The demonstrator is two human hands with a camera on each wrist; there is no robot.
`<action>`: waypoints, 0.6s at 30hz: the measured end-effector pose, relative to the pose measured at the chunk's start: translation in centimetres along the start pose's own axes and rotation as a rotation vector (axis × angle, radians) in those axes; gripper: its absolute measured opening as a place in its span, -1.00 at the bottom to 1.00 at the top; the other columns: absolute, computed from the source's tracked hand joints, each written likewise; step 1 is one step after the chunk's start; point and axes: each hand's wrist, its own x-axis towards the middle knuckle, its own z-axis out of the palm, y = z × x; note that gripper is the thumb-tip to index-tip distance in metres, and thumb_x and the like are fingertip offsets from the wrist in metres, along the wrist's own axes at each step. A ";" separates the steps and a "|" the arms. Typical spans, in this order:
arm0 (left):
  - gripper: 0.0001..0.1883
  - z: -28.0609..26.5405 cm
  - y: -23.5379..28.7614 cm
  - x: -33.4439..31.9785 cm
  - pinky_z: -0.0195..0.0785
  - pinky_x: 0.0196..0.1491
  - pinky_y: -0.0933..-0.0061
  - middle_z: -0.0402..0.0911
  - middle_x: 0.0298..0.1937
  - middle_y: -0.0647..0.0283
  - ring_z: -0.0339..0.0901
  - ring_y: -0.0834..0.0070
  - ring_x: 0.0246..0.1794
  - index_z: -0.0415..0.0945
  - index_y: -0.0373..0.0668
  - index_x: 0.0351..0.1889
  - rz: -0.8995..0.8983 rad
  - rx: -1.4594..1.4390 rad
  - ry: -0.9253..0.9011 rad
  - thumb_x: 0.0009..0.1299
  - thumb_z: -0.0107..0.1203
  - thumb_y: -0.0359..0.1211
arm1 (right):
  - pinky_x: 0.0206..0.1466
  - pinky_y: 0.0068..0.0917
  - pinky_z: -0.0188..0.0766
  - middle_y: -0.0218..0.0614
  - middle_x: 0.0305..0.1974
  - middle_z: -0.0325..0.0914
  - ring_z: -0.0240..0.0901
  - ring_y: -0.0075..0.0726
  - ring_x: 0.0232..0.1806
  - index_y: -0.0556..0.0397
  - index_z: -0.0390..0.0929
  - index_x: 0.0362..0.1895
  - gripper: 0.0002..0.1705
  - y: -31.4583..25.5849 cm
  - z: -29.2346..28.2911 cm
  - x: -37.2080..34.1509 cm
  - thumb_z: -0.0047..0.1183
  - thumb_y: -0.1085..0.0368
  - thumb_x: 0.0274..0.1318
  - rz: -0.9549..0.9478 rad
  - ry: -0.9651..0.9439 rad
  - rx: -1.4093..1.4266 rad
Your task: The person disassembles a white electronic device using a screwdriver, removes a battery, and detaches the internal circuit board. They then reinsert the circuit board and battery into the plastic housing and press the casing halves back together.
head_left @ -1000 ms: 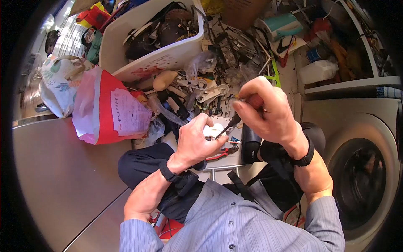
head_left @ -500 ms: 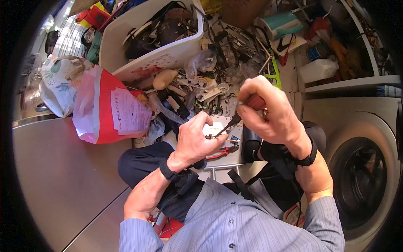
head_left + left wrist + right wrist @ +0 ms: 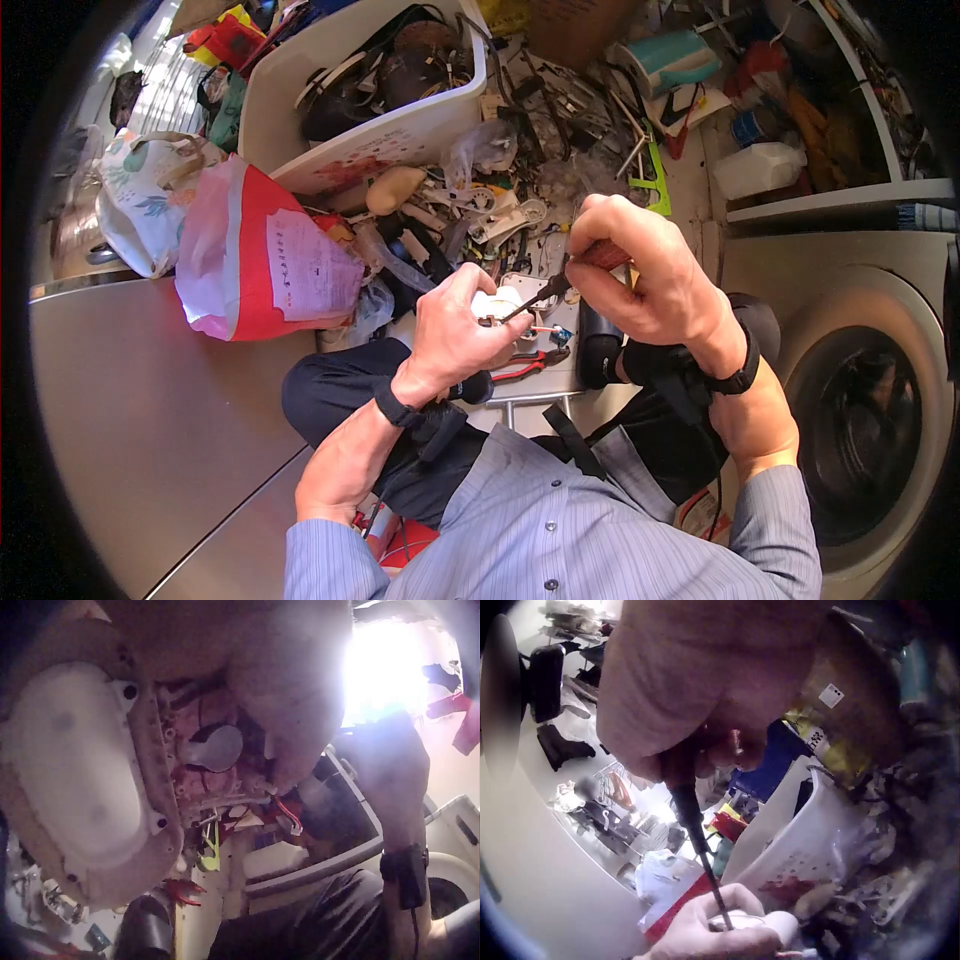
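My left hand holds a white plastic housing with screw tabs along its edge. Beside that shell, the left wrist view shows a pinkish inner part with a round grey disc. Red and black wires with a small white connector hang from it. My right hand grips a screwdriver by its red handle, the dark shaft slanting down to the left. Its tip is right at the housing, close by my left thumb and fingers. Red-handled pliers lie just below the hands.
Loose parts and plastic scraps cover the floor ahead. Behind them stands a white bin full of dark items. A red and pink bag is at the left, a washing machine at the right. A small blue piece lies near the pliers.
My left hand has shifted slightly left with the housing. The screwdriver has followed, lying flatter now, and my right hand has lowered a little and turned.
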 end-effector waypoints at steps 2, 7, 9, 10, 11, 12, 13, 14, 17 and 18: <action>-0.50 0.3 0.1 -0.2 0.53 -0.30 0.19 0.65 -0.40 0.04 0.67 0.12 -0.40 0.48 -0.21 -0.31 0.012 0.011 -0.011 0.10 0.55 -0.10 | -0.36 -0.24 0.47 -0.08 -0.43 0.51 0.57 -0.06 -0.44 0.14 0.52 -0.28 -0.81 -0.2 -0.1 -0.1 0.28 0.49 0.06 0.000 -0.006 0.046; -0.50 0.4 0.7 -0.1 0.54 -0.29 0.16 0.65 -0.40 0.03 0.68 0.09 -0.39 0.49 -0.22 -0.30 0.053 0.051 -0.006 0.10 0.55 -0.10 | -0.46 -0.50 0.37 -0.25 -0.50 0.44 0.47 -0.40 -0.54 0.18 0.52 -0.32 -0.84 0.1 -0.1 -0.9 0.30 0.51 0.13 0.065 0.070 -0.132; -0.50 0.5 0.5 -0.1 0.52 -0.31 0.21 0.64 -0.41 0.06 0.67 0.17 -0.41 0.49 -0.21 -0.29 0.074 0.050 0.006 0.11 0.57 -0.10 | -0.45 -0.54 0.38 -0.26 -0.47 0.47 0.51 -0.48 -0.51 0.18 0.52 -0.29 -0.83 0.1 0.0 -0.9 0.31 0.49 0.16 0.088 0.069 -0.103; -0.49 0.4 0.4 -0.1 0.50 -0.33 0.26 0.63 -0.42 0.10 0.65 0.25 -0.44 0.50 -0.20 -0.28 0.095 0.056 0.018 0.12 0.59 -0.09 | -0.43 -0.46 0.43 -0.26 -0.51 0.48 0.54 -0.39 -0.53 0.14 0.52 -0.27 -0.81 0.0 0.3 -0.9 0.32 0.45 0.16 0.083 0.089 -0.085; -0.49 0.4 0.3 0.0 0.50 -0.33 0.26 0.63 -0.42 0.10 0.65 0.25 -0.44 0.50 -0.20 -0.28 0.093 0.058 0.021 0.12 0.59 -0.09 | -0.42 -0.37 0.47 -0.26 -0.56 0.49 0.57 -0.30 -0.55 0.10 0.52 -0.25 -0.80 0.0 0.5 -0.9 0.33 0.41 0.17 0.078 0.107 -0.063; -0.49 0.2 0.3 0.1 0.50 -0.33 0.26 0.63 -0.42 0.10 0.65 0.25 -0.43 0.50 -0.20 -0.29 0.077 0.043 0.010 0.13 0.58 -0.08 | -0.42 -0.37 0.47 -0.26 -0.56 0.49 0.57 -0.30 -0.55 0.10 0.52 -0.25 -0.80 0.0 0.6 -0.7 0.33 0.41 0.17 0.077 0.107 -0.058; -0.49 0.1 0.3 0.2 0.50 -0.33 0.26 0.63 -0.42 0.11 0.65 0.25 -0.43 0.50 -0.20 -0.29 0.062 0.029 -0.001 0.13 0.58 -0.08 | -0.43 -0.37 0.47 -0.28 -0.56 0.49 0.56 -0.32 -0.55 0.10 0.52 -0.23 -0.80 0.1 0.8 -0.6 0.32 0.42 0.17 0.071 0.116 0.023; -0.49 0.2 0.3 0.1 0.50 -0.33 0.26 0.63 -0.42 0.11 0.65 0.25 -0.43 0.50 -0.20 -0.29 0.062 0.031 -0.003 0.13 0.58 -0.08 | -0.43 -0.37 0.46 -0.31 -0.57 0.48 0.55 -0.34 -0.55 0.10 0.53 -0.21 -0.80 0.1 0.8 -0.5 0.32 0.42 0.17 0.067 0.126 0.102; -0.49 0.6 0.2 0.0 0.50 -0.32 0.26 0.62 -0.42 0.11 0.65 0.25 -0.43 0.50 -0.20 -0.29 0.061 0.026 -0.013 0.13 0.58 -0.07 | -0.41 -0.38 0.46 -0.27 -0.53 0.50 0.54 -0.33 -0.54 0.12 0.54 -0.18 -0.83 0.0 0.0 -0.2 0.27 0.45 0.18 0.078 0.028 0.009; -0.49 0.6 0.2 0.0 0.50 -0.32 0.26 0.63 -0.42 0.11 0.65 0.26 -0.43 0.50 -0.20 -0.28 0.074 0.026 -0.014 0.13 0.58 -0.07 | -0.41 -0.38 0.46 -0.27 -0.53 0.50 0.54 -0.33 -0.54 0.12 0.54 -0.18 -0.83 0.1 -0.1 -0.4 0.27 0.45 0.18 0.079 0.027 0.007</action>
